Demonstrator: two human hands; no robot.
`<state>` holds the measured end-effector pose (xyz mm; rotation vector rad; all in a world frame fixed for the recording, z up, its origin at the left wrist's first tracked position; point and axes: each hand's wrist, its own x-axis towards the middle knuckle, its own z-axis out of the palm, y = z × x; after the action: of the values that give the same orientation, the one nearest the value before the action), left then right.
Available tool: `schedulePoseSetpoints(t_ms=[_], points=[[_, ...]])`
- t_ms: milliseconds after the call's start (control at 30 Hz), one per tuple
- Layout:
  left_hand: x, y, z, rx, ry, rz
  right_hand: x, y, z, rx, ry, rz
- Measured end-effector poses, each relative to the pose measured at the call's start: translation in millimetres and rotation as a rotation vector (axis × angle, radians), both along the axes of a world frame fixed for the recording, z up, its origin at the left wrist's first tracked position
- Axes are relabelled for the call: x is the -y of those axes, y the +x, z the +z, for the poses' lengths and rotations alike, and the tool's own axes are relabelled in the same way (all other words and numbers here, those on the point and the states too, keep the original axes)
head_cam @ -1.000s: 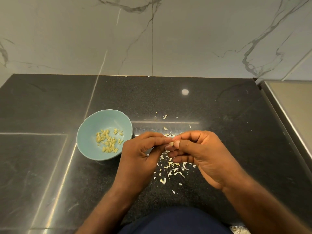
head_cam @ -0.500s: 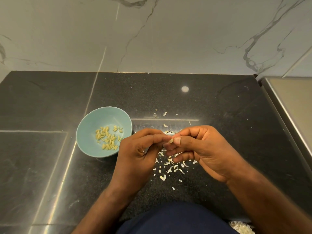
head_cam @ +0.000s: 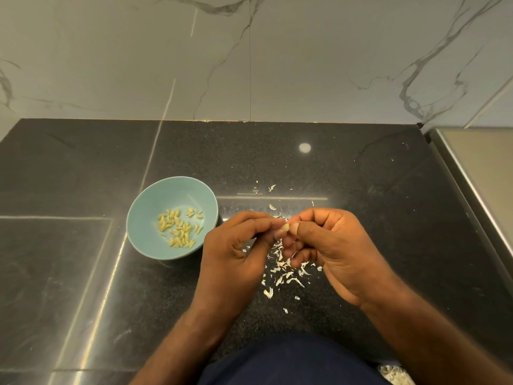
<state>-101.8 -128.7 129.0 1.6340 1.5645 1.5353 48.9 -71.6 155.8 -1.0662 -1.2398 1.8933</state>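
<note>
Peeled seeds [head_cam: 179,227] already lie in the bowl [head_cam: 166,195], husks [head_cam: 288,276] litter the table [head_cam: 361,184], and the left hand [head_cam: 236,262] and right hand [head_cam: 333,254] together pinch another seed [head_cam: 285,227], seemingly mid-peel.

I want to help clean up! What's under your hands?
Scattered pale peel bits lie on the black counter below the left hand and right hand, which pinch one seed. Any bits straight beneath the palms are hidden.
</note>
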Motion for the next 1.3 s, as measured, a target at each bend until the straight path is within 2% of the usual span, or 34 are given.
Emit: schedulePoseSetpoints(t_ms=[233,367,533,633,767,833,1000,1133,1233,1300], points=[[0.3,9.7,-2.6,0.154,-0.142,-0.003,5.1,-6.2,-9.6,0.092,0.145,-0.13],[-3.7,11.9,-7.1,0.245,-0.238,0.001,4.6,-1.8,-13.0,0.178,0.247,-0.119],[-8.0,15.5,-5.2,0.48,-0.387,-0.037,4.2,2.9,-15.9,0.213,0.298,-0.067],[-10.7,14.3,-8.0,0.634,-0.428,-0.025,2.9,7.9,-15.1,0.202,0.323,-0.117],[-13.1,15.3,-12.4,0.722,-0.449,-0.036,-7.3,17.6,-23.4,0.528,0.441,-0.105],[-13.9,17.1,-14.0,0.73,-0.462,-0.044,-9.4,19.7,-24.4,0.593,0.401,-0.019],[-13.8,16.5,-20.1,0.668,-0.463,-0.077,0.3,19.4,-16.2,0.49,0.492,-0.016],[-15.2,12.9,-20.3,0.769,-0.46,-0.108,1.6,16.0,-16.4,0.531,0.616,-0.091],[-15.1,8.9,-17.9,0.855,-0.453,-0.145,0.8,15.5,-13.9,0.471,0.473,-0.043],[-15.0,5.9,-17.2,0.791,-0.417,-0.162,-0.6,14.9,-12.2,0.369,0.333,-0.009]])
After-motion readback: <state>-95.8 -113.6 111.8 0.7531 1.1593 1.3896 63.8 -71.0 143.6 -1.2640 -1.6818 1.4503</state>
